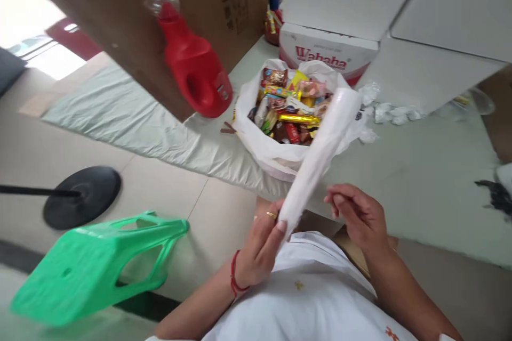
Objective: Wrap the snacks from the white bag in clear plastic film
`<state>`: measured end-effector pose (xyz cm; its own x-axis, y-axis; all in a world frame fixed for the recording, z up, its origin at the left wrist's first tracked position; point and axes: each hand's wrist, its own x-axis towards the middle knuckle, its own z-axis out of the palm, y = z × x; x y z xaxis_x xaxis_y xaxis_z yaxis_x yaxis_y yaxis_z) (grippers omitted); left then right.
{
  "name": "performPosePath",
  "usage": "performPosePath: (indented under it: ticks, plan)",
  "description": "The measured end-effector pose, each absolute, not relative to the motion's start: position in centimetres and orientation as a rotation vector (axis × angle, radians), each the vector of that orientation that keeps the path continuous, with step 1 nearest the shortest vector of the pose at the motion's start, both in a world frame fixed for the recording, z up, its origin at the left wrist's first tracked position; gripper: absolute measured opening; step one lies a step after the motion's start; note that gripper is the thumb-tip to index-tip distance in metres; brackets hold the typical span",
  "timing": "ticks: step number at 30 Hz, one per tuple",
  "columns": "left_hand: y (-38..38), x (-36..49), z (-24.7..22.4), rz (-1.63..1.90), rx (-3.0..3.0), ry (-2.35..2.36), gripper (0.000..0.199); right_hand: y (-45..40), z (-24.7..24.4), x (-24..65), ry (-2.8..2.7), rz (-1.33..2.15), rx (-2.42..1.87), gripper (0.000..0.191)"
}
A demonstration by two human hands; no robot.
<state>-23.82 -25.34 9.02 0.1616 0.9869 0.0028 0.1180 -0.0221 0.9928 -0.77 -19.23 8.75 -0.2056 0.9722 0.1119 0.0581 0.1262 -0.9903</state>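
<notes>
My left hand [264, 245], with a ring and a red cord at the wrist, grips the lower end of a long white plastic roll [320, 154]. The roll slants up to the right, its top in front of a white bag [256, 133] full of wrapped snacks [292, 106]. To the right of the roll is my right hand [358, 216], apart from it. Its fingers are curled with thumb and index close together; whether something small is between them cannot be made out.
Behind the bag stands a Wahaha box [328, 53]. Small clear plastic bundles [396, 113] lie right of it. A red bottle [196, 64] is before a large brown carton [216, 5]. A green stool [100, 261] and a black round base [82, 197] are on the left floor.
</notes>
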Motion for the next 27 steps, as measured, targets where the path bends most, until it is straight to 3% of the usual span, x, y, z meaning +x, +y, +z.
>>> performPosePath:
  ticks: [4,7,12,16,18,21,27]
  plan:
    - [-22.1,-18.0,7.7,0.937,1.457,1.008,0.032,-18.8,8.3,-0.1,-0.936,1.222,-1.058,0.023]
    - [-20.4,-13.8,5.0,0.934,1.304,1.003,0.038,-19.0,6.9,1.9,-0.736,1.141,-1.118,0.040]
    - [-18.8,-8.8,1.9,0.908,1.366,1.208,0.037,-18.4,4.7,4.2,-0.937,0.850,-1.472,0.054]
    - [-18.4,-7.1,1.1,0.848,1.487,1.325,0.038,-15.8,3.6,5.3,-1.123,0.497,-1.785,0.039]
    - [-18.4,-6.8,0.7,0.847,1.440,1.358,0.041,-14.5,3.1,6.0,-1.225,0.427,-1.828,0.041]
    - [-18.4,-6.5,0.3,0.835,1.246,1.253,0.043,-13.4,2.3,6.9,-1.280,0.515,-1.718,0.048]
    - [-18.5,-6.0,0.6,0.750,0.692,0.799,0.047,-13.0,2.1,8.2,-0.752,1.130,-1.274,0.053]
